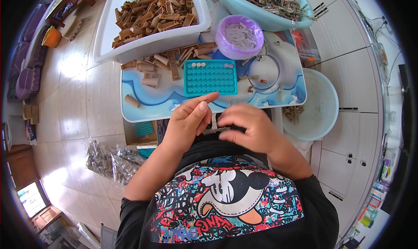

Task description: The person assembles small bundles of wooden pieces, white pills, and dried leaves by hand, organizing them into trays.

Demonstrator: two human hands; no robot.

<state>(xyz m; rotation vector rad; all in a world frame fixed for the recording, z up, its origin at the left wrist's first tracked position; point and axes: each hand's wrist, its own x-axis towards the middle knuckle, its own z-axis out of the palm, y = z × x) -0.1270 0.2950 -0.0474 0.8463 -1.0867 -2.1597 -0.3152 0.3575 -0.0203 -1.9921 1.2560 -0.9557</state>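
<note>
My left hand [188,120] is raised at the table's near edge, its thumb pressed against the curled fingers and the index fingertip pointing right. Facing it, my right hand [246,126] has bent fingers, slightly blurred by motion. A small thin grey piece [215,130] shows between the two hands, by the right fingertips; its kind is too unclear to tell. Just beyond the hands lies a teal tray [210,78] with rows of round wells. Several small white discs [198,64] sit in its far left corner, and a few pinkish ones [228,66] in its far right corner.
Brown plastic casings [154,16] fill a white tub [152,46]; more lie loose on the blue table [161,111]. Behind stand a purple-lined bowl [230,50] of grey pieces and a light blue basin [261,20] of small parts. Another basin [322,96] stands right, plastic bags [113,162] left.
</note>
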